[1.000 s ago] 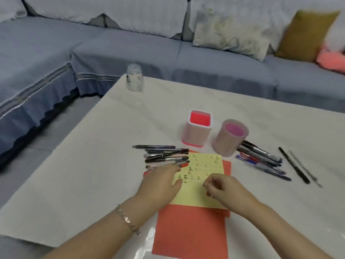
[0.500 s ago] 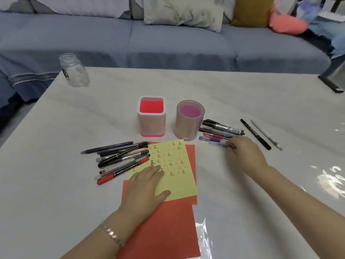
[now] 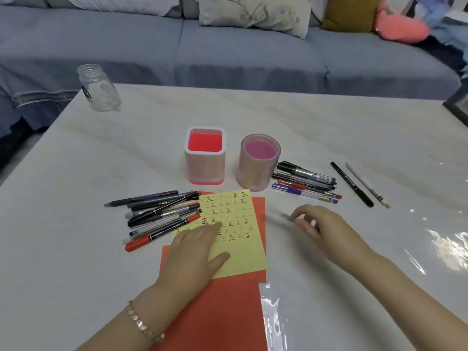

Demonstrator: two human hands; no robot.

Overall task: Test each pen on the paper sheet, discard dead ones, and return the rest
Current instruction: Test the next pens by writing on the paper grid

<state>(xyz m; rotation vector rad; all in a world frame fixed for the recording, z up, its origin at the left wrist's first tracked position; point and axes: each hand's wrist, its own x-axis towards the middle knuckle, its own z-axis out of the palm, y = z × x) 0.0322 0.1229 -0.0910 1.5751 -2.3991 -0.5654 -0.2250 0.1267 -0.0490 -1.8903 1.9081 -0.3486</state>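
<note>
Grey sofa [image 3: 228, 54] with cushions behind; pale marble-look table [image 3: 316, 117] fills the view, its near right part under glossy clear film.

Red sheet [image 3: 217, 307] lies at the near edge, with the yellow paper sheet [image 3: 243, 252] on top of it. Left hand [image 3: 195, 252] rests flat and open on the yellow sheet, fingers spread, gripping nothing. Right hand [image 3: 321, 229] hovers just right of the sheet, fingertips pinched on a blurred pen [image 3: 281, 219] pointing toward the paper.

Square holder [image 3: 205, 158] and round holder [image 3: 258, 163] stand beyond the sheet; both look empty. Left pile of pens [image 3: 162, 214] touches the sheet's left edge. Right pile of pens [image 3: 306, 183] lies beside the round holder; two more pens [image 3: 359, 186] lie apart, further right. Glass jar [image 3: 98, 89] at far left corner.

Risks, judged:
- Both piles are loose; which is tested cannot be told, so a pen set down wrongly may mix them.
- If the left hand lifts, the yellow sheet may slide on the red one.
- Sheet is crowded; a faint new stroke could pass unnoticed.

Writing: rows of "正" in black, red and orange, some very faint. One left-pile pen reads roughly "PLANT CA…"; other labels too small.
</note>
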